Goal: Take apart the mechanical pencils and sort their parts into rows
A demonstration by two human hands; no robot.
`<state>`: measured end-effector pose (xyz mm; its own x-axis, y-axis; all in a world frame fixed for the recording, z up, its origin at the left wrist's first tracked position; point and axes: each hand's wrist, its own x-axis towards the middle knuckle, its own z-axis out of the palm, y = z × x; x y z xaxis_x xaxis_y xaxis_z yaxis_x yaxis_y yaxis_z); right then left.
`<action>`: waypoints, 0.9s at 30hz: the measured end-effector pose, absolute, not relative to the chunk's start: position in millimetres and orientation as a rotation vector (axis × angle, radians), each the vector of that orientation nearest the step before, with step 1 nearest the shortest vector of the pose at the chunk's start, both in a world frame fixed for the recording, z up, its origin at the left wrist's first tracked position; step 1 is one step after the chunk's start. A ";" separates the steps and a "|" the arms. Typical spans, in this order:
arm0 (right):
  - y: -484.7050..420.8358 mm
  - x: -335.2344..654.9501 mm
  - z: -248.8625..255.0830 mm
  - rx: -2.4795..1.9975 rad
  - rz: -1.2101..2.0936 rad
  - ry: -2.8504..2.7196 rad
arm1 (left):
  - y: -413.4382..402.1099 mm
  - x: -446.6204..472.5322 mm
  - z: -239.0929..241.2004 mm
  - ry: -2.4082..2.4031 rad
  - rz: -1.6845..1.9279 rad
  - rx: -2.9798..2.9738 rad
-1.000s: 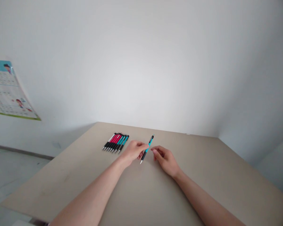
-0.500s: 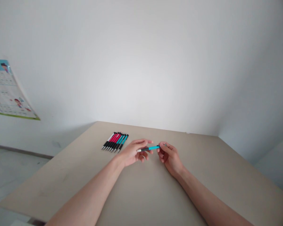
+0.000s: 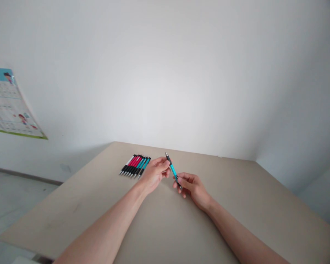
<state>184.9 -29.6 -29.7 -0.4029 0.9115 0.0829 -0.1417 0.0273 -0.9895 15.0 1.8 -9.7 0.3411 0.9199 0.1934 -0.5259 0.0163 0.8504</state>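
A teal pen with a black grip point(image 3: 172, 170) is held above the tan table point(image 3: 236, 205), its silver tip pointing up and away from me. My left hand point(image 3: 155, 173) pinches it near the grip with curled fingers. My right hand point(image 3: 191, 187) closes round its lower back end. To the left of my left hand lies a neat row of several pens point(image 3: 135, 166) in white, red and teal, all with black grips, side by side on the table.
The table stands in the corner of white walls. A colourful poster point(image 3: 8, 106) hangs on the left wall. Grey floor point(image 3: 8, 194) shows beyond the table's left edge.
The teal pen has turned over between my hands: its tip pointed down towards me, then lay sideways, and now points up and away. Both hands have stayed on it.
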 end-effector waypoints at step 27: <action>-33.7 182.0 -28.3 -0.940 1.451 -1.670 | 2.7 15.9 -6.9 0.599 1.307 0.939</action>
